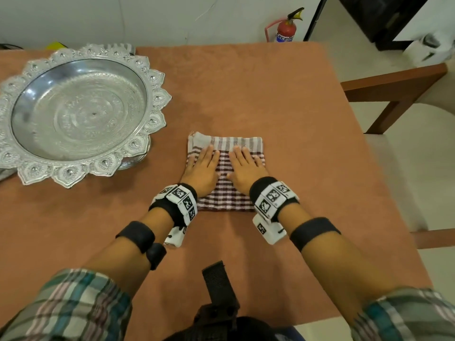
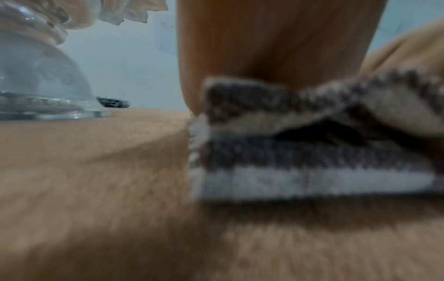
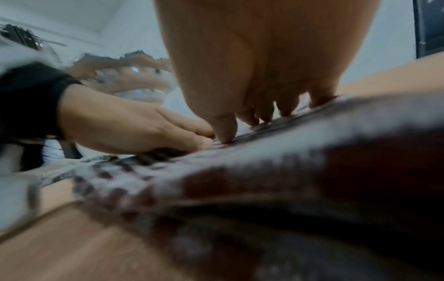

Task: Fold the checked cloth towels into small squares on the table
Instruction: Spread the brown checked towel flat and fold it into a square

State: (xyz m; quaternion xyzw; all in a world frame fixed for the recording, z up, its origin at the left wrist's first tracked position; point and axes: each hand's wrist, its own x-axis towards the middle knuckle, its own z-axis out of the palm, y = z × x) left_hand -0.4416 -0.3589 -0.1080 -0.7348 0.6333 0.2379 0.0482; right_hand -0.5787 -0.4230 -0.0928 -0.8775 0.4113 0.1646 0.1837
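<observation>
Towel lies folded under both hands, left and right, pressing flat, fingers straight.

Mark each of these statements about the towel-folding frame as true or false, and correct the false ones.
1. Both hands lie flat on the checked towel. True: the left hand and right hand press it with straight fingers.
2. The towel lies inside the silver tray. False: it lies on the table, to the right of the silver tray.
3. The tray holds folded towels. False: nothing shows in its bowl.
4. A red fire extinguisher stands on the floor beyond the table's far edge. True.
5. The right hand pinches a towel corner and lifts it. False: its fingertips press down on the cloth.
</observation>
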